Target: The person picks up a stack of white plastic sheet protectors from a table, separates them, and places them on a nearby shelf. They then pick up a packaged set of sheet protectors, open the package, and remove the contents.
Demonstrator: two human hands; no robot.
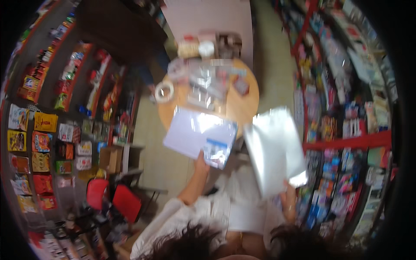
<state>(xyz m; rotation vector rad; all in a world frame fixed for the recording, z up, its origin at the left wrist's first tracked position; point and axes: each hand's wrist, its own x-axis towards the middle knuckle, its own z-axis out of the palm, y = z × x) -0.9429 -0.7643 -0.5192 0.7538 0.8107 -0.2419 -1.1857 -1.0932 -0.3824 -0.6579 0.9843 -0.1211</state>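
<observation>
My left hand (202, 162) grips the lower edge of a flat, glossy pale pack (188, 133) with a blue patch, held over the near edge of a round wooden table (250, 78). To the right, my right hand (287, 191) holds a shiny silvery-white plastic sleeve or bag (271, 152) by its bottom edge. The pack and the sleeve are apart. A roll of tape (164, 92) lies at the table's left edge. Blurred clear-wrapped items (208, 81) and a dark red packet (241, 85) rest on the tabletop.
Shelves of packaged snacks (42, 143) line the left side; shelves of packaged goods (334, 162) line the right. Red chairs (126, 203) and an open cardboard box (111, 159) are at lower left. Another person in dark clothing (123, 32) stands beyond the table, at upper left.
</observation>
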